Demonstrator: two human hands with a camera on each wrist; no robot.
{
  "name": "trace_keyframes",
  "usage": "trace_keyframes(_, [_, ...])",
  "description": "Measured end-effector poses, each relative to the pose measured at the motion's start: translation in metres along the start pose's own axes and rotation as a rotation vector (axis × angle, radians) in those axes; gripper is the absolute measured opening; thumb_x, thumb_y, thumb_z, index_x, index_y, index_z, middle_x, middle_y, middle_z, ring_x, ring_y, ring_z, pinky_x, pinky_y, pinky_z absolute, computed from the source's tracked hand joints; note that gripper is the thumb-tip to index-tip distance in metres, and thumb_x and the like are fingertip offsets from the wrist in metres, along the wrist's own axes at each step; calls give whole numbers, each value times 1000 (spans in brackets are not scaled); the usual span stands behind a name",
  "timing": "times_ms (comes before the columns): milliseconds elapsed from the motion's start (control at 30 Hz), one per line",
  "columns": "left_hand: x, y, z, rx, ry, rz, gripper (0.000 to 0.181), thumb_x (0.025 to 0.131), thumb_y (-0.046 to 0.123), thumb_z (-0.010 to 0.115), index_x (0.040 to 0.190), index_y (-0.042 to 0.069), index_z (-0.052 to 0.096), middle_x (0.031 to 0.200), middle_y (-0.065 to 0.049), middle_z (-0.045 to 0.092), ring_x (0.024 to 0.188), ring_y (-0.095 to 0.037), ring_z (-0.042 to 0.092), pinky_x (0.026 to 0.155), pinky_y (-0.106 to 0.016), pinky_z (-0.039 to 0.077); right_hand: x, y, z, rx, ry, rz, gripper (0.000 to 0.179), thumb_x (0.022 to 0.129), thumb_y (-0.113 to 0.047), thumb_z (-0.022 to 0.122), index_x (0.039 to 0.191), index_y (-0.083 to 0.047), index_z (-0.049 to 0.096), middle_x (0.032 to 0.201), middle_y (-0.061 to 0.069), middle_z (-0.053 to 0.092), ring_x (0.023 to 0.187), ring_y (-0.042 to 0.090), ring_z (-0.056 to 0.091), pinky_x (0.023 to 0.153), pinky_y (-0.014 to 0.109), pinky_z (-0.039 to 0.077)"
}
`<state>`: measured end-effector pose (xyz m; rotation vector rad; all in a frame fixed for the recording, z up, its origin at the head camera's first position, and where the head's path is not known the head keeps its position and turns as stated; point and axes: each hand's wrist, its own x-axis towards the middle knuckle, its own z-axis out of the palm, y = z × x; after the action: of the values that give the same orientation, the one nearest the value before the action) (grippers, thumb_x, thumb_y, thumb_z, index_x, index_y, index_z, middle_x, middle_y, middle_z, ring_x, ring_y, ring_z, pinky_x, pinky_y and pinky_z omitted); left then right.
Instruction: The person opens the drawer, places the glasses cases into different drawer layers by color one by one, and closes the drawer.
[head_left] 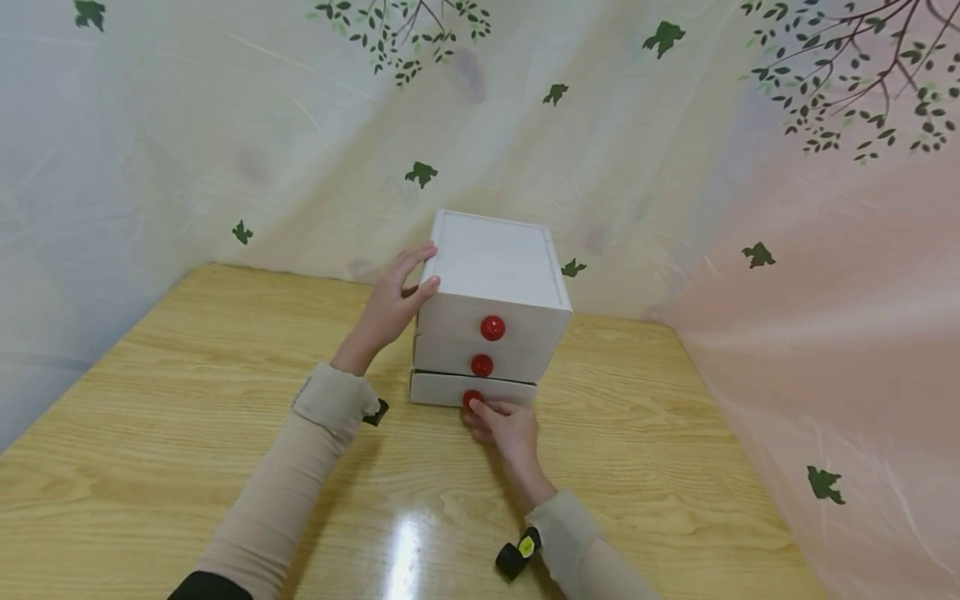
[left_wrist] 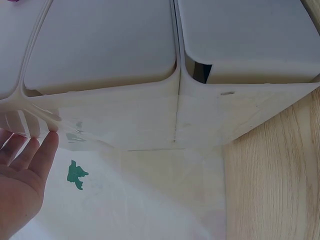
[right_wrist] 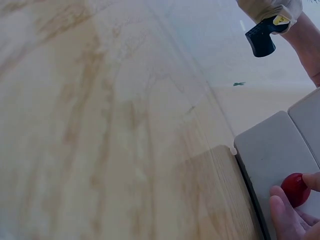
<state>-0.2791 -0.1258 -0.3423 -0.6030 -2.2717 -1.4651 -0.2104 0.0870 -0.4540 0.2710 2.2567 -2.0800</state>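
A white cabinet (head_left: 498, 254) of three stacked drawers has a round red knob on each drawer front. Its bottom drawer (head_left: 435, 388) juts slightly forward of the two above; a dark gap shows beside that drawer in the left wrist view. My right hand (head_left: 510, 429) pinches the bottom red knob (right_wrist: 295, 190) between thumb and fingers. With fingers extended, my left hand (head_left: 392, 300) rests on the cabinet's left side near the top edge. In the left wrist view, its fingertips touch the white side wall (left_wrist: 125, 117).
The cabinet stands on a wood-grain table (head_left: 225, 400), near its back edge. Behind and to the right hangs a pale sheet (head_left: 300, 142) printed with green leaves and branches. Black wrist cameras (head_left: 517, 557) are worn below both sleeves.
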Motion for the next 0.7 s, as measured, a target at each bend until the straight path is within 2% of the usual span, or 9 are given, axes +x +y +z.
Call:
trace_keyframes(333, [-1,0,0,1,-3,-11,53,99,32,53,146,11,41,157,-6,33,144,-26,33,103,-52,46,-2,3,5,211,-10,50,29,87,-9,71,105,12,66,90,18,75,75,15,74,60,26,60])
trace_keyframes(567, [-2,2,0,-30,0,-7,52,99,30,53,146,10,42,156,-8,34,144,-27,32,104,-53,45,-5,4,7,370,-35,127,34,90,-9,67,115,13,61,91,9,75,79,13,73,67,26,60])
trace_keyframes(700, [-2,2,0,-25,0,-6,54,99,34,52,146,11,42,156,-7,34,144,-26,32,104,-52,45,-7,4,8,418,-42,152,38,91,-12,67,119,12,58,92,6,74,84,13,73,73,27,60])
